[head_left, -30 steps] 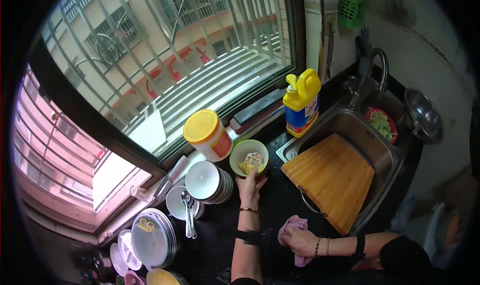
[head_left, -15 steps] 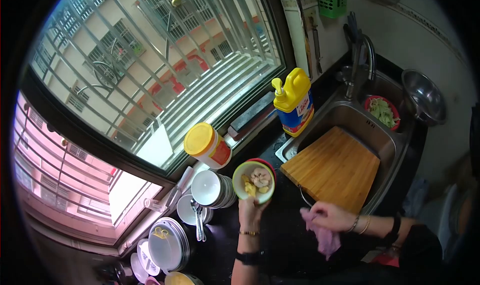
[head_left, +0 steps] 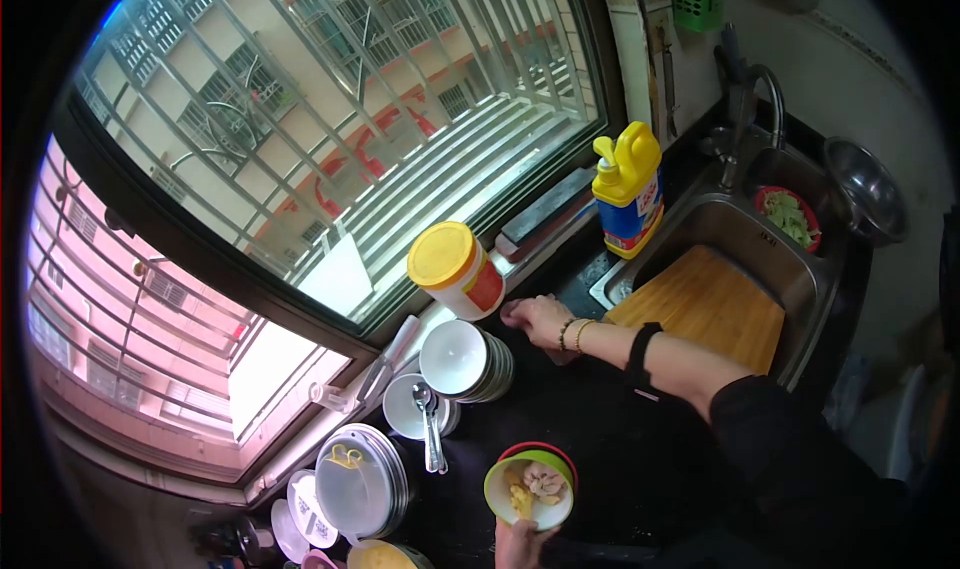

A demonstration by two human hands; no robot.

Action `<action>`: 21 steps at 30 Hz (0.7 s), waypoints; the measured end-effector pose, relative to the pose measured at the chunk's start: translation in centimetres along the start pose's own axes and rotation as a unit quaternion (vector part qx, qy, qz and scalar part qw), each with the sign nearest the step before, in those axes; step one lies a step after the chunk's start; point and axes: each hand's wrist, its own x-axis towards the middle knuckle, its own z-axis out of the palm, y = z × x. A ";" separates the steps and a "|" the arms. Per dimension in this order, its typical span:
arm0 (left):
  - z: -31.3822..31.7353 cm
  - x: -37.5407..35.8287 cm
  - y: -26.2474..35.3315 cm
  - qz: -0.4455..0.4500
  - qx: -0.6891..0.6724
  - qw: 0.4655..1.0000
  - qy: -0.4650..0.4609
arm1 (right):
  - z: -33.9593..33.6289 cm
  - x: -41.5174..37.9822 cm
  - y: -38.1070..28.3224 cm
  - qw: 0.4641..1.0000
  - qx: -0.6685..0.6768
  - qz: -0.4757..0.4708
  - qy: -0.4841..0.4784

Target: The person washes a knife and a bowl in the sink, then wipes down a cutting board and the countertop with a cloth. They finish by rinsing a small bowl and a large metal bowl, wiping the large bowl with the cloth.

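Observation:
My left hand [head_left: 522,543] is closed on the near rim of a green bowl [head_left: 494,481], which has a white inside and holds ginger [head_left: 520,499] and garlic [head_left: 544,481]. A red bowl [head_left: 562,455] shows behind its far edge. Out at the back of the counter, my right hand [head_left: 545,321] presses a bunched pink cloth [head_left: 514,314] onto the black surface. It is just beside the yellow-lidded tub [head_left: 478,287] and the stacked white bowls [head_left: 453,357]; most of the cloth is hidden under the hand.
A wooden cutting board [head_left: 715,304] lies across the sink [head_left: 800,314]. A yellow and blue jug [head_left: 632,194] stands behind it. Spoons [head_left: 430,429] rest on a white bowl near stacked plates [head_left: 360,484]. A red basket of cut greens [head_left: 788,217] sits in the far basin.
My left hand has brought the bowls toward me, away from the tub. My right hand has carried the cloth from beside the cutting board to the counter's back edge.

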 end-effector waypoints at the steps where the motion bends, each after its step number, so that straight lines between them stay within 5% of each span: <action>1: -1.0 -0.1 -0.3 0.003 0.012 1.000 0.002 | 1.8 0.7 0.7 0.995 -0.078 -0.031 -0.045; 5: -1.7 -0.5 0.2 0.012 0.007 1.000 0.012 | 5.3 0.8 2.9 0.985 -0.151 -0.081 -0.021; 6: -1.6 -0.4 0.3 0.021 0.014 1.000 0.007 | 4.2 1.0 2.5 0.965 -0.202 -0.072 -0.151; 11: -0.1 0.6 1.3 0.033 0.016 0.999 -0.027 | 3.0 -2.9 1.6 0.959 -0.200 -0.130 -0.151; 15: 2.2 2.4 2.4 0.044 -0.001 0.998 -0.035 | 0.0 -8.6 -0.9 0.902 -0.186 -0.204 -0.333; 17: 3.9 3.0 3.1 0.032 0.019 0.998 -0.047 | 1.2 -12.2 0.5 0.900 -0.165 -0.223 -0.337; 19: 5.4 4.7 3.4 0.052 0.015 0.994 -0.094 | -1.7 -14.5 -2.9 0.859 -0.239 -0.106 -0.439; 21: 7.3 6.8 3.4 0.062 0.009 0.992 -0.109 | -2.2 -18.3 -1.5 0.870 -0.168 -0.174 -0.429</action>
